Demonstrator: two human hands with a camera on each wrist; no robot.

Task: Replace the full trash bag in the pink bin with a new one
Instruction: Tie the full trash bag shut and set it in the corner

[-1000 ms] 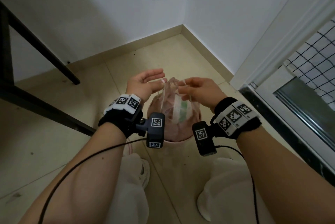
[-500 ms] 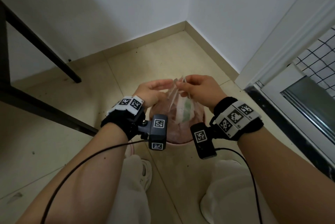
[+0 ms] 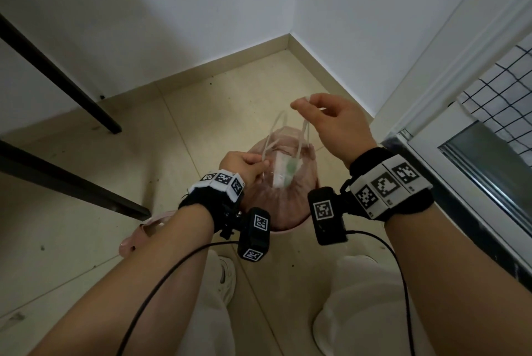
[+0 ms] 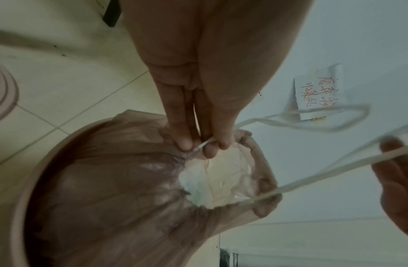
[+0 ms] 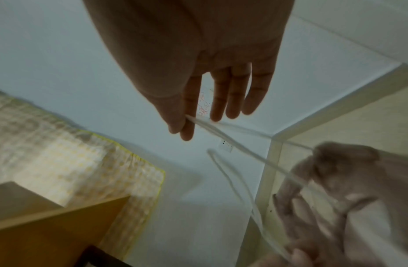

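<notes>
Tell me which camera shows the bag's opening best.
Left wrist: the trash bag mouth gapes just below the left hand pinching its gathered rim. Head view shows it small; right wrist only a blurred edge.

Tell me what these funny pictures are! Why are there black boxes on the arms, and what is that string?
No robot here, just a person. The black boxes are small cameras strapped to each wrist, and another sits on the head. The big picture looks down from the head; the other two look along each hand. On the floor stands a pink bin with a trash bag inside. The left hand pinches the bag's drawstring close to the bag's mouth. The right hand pinches another loop of it higher up. That may pull the bag shut.
</notes>
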